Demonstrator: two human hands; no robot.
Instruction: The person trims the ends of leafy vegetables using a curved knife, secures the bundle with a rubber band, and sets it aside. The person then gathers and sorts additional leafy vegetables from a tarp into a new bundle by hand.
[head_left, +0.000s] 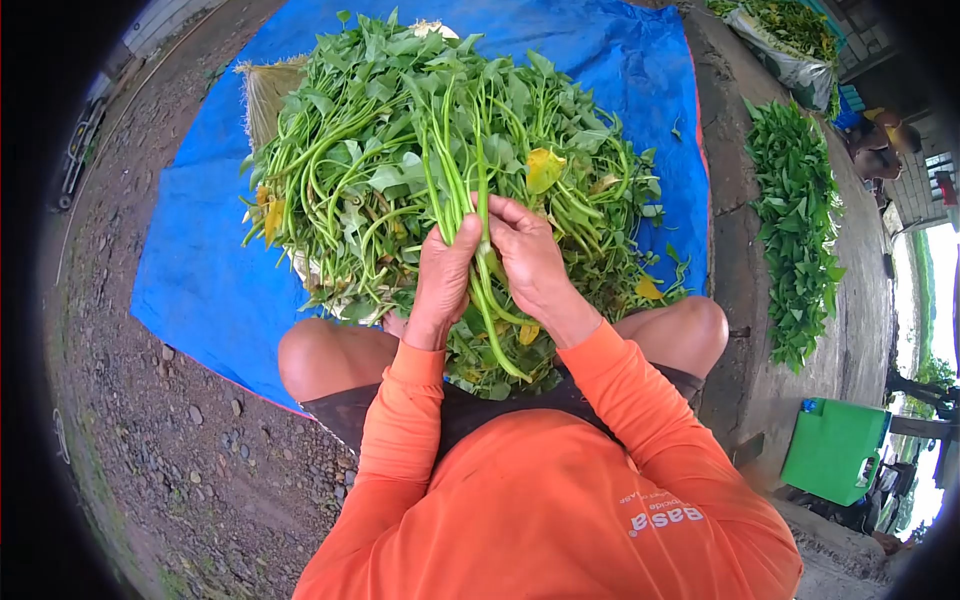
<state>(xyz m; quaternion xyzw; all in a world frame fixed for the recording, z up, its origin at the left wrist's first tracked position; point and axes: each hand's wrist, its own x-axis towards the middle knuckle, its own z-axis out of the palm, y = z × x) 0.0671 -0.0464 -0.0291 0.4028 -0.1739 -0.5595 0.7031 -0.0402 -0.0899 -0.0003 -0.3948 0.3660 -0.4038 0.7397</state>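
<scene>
"Holding the stems [482,170] how?"
"They are gripped twice: closed round by the left hand [445,272], and pinched between thumb and fingers by the right hand [528,258], over the leafy pile [345,105]."
"Why by two hands?"
"Presumably so they are kept lined up, bare ends toward the lap [465,408]."
"And the pile?"
"It is laid on a blue sheet [215,250], probably to be kept off the dirt [210,450]."

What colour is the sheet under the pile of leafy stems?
The sheet is blue; it shows best in the head view.
</scene>
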